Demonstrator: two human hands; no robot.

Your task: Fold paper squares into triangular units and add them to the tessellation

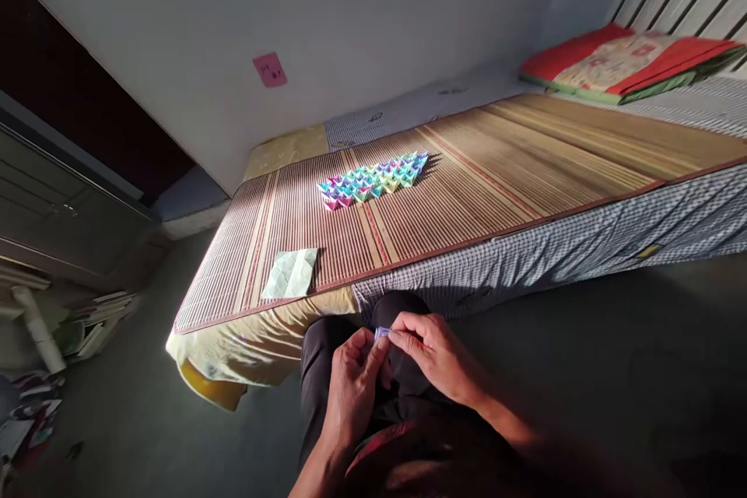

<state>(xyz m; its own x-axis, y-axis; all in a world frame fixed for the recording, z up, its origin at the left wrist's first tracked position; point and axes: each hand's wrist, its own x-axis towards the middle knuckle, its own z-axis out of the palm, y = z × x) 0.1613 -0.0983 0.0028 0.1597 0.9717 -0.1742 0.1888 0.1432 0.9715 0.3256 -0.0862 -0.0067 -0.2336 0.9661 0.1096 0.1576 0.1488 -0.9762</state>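
Lilac paper (381, 333) lies between the left grip (353, 375) and right grip (435, 352), both pinching it.

Bedroom in a home, bed (467, 194) with striped mat (525, 148) and checked sheet (583, 241), folded floral quilt (630, 62)

A bed (583, 240) draped in a checked sheet (671, 210) bears a brown striped mat (478, 163), where small folded papers (373, 180) in blue, pink, purple and yellow sit in tight rows. Nearer the viewer and left of these papers lies a creased, pale green square sheet of paper (292, 274). Well to their right and farther back rests a folded red, flowered quilt (630, 62).
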